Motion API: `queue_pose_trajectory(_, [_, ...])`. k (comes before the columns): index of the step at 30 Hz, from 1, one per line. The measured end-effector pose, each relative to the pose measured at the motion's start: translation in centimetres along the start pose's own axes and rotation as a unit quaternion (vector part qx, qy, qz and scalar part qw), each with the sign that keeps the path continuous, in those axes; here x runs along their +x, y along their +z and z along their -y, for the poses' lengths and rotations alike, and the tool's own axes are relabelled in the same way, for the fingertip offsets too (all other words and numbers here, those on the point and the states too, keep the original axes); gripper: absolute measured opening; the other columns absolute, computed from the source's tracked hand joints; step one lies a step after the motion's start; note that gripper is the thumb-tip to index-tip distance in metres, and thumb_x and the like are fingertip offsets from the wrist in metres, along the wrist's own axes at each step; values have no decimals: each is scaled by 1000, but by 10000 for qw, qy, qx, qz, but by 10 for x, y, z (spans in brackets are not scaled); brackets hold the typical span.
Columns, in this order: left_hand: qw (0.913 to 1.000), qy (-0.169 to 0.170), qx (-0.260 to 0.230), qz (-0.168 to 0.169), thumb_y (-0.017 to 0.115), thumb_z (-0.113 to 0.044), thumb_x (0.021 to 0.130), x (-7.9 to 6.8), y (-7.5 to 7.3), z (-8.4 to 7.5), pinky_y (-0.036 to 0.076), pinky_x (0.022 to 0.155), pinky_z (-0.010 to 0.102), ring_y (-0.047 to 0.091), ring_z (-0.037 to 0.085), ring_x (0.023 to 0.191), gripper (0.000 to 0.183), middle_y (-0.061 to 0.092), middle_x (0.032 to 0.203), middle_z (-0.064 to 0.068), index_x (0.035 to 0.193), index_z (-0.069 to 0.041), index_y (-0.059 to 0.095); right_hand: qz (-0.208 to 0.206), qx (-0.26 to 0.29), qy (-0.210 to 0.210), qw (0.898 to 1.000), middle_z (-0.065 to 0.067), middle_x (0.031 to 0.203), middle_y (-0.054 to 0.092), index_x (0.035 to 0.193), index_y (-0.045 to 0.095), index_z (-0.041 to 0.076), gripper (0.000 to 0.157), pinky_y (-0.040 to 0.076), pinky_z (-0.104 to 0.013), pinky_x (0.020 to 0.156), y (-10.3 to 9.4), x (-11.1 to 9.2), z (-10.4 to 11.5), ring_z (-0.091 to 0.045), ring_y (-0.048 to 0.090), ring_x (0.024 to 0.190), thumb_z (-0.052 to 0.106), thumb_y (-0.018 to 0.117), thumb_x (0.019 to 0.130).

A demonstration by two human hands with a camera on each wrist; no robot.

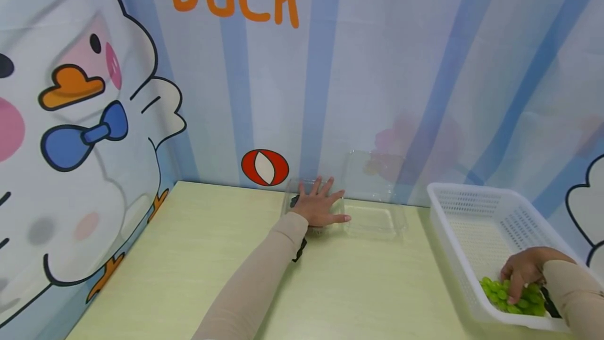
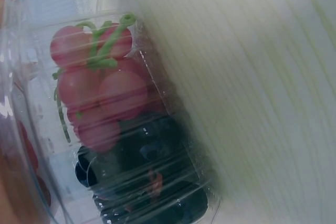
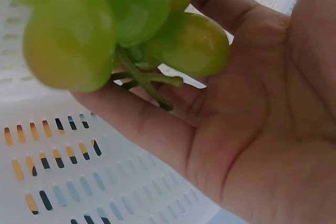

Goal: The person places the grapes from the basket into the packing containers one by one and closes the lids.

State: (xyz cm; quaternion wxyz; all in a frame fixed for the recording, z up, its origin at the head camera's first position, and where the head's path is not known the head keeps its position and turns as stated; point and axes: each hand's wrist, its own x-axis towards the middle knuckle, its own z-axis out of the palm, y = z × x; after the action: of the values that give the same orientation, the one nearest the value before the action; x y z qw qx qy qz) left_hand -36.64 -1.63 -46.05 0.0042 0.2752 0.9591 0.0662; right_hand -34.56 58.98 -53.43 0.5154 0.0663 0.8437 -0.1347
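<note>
My left hand lies with fingers spread over a closed clear plastic box. Through that box's plastic, the left wrist view shows round red grapes on a green stem, and dark, almost black grapes beside them. At the right, my right hand reaches into a white basket and grips a bunch of green grapes. Close up in the right wrist view, the fingers curl around the bunch near its green stem.
A second clear plastic box stands right of the left hand, its lid raised against the backdrop. The pale yellow table meets a printed duck curtain at the back. Perforated walls surround the right hand in the basket.
</note>
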Motion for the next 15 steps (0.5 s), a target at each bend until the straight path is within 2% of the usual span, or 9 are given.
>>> queue_pose_trajectory(4, [10000,-7,39,11,30,-80,85,1,1,1,3,108,73,-1,34,149,80,1,163,2,153,-40,18,-70,-12,-7,10000,-25,132,52,131,56,4,77,46,-57,91,1,-1,1,-47,51,117,41,84,70])
queue_pose_trajectory(7, [10000,-27,68,27,29,-80,85,3,3,2,3,108,72,-1,34,149,79,1,163,1,153,-41,18,-164,-45,-9,9999,-26,131,52,132,55,3,76,46,-57,92,8,-14,10,-48,50,117,42,83,72])
queue_pose_trajectory(11, [9999,-57,123,35,30,-81,85,5,4,2,3,108,72,-2,33,149,79,0,163,0,152,-41,19,-158,-33,10,9999,-25,131,53,131,56,4,76,46,-56,93,10,-20,15,-46,51,118,42,83,71])
queue_pose_trajectory(15, [9999,-24,121,12,29,-82,83,5,4,3,0,107,73,-2,34,149,82,-1,163,1,153,-40,19,-76,-55,17,10000,-21,129,55,129,58,6,75,47,-56,91,4,-7,7,-44,53,115,43,84,70])
